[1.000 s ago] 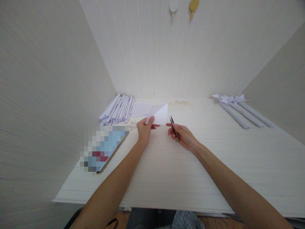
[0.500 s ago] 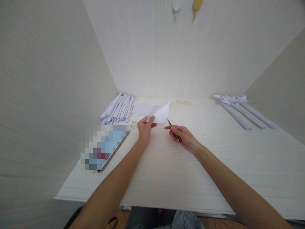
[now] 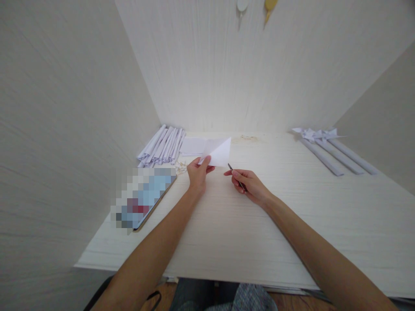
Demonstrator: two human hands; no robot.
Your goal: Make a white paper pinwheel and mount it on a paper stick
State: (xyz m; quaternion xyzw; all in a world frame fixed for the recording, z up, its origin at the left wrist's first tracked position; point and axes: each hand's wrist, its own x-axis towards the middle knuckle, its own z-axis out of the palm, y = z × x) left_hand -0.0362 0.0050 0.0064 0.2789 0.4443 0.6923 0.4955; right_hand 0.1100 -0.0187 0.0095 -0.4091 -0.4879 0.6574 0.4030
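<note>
My left hand (image 3: 197, 175) pinches the near left edge of a small white sheet of paper (image 3: 222, 153) between thumb and fingers. A diagonal crease or fold runs across the sheet, which is raised off the table. My right hand (image 3: 243, 183) grips a slim, dark metal tool (image 3: 230, 167), held like a pen with its tip pointing up and left, just short of the sheet's lower right corner. The tool's exact kind cannot be made out. Behind my left hand lies a stack of white paper (image 3: 192, 146), with small pale pieces (image 3: 182, 167) beside it.
A heap of rolled white paper tubes (image 3: 162, 144) lies at the back left. Closer in is a phone (image 3: 155, 198), its screen pixelated. At the right are three paper tubes (image 3: 339, 157) with folded paper shapes (image 3: 319, 134) at their far ends. Walls enclose the white table (image 3: 220, 242).
The tool in my right hand has turned slightly, and its tip sits a little lower. My left hand and the sheet have hardly moved.
</note>
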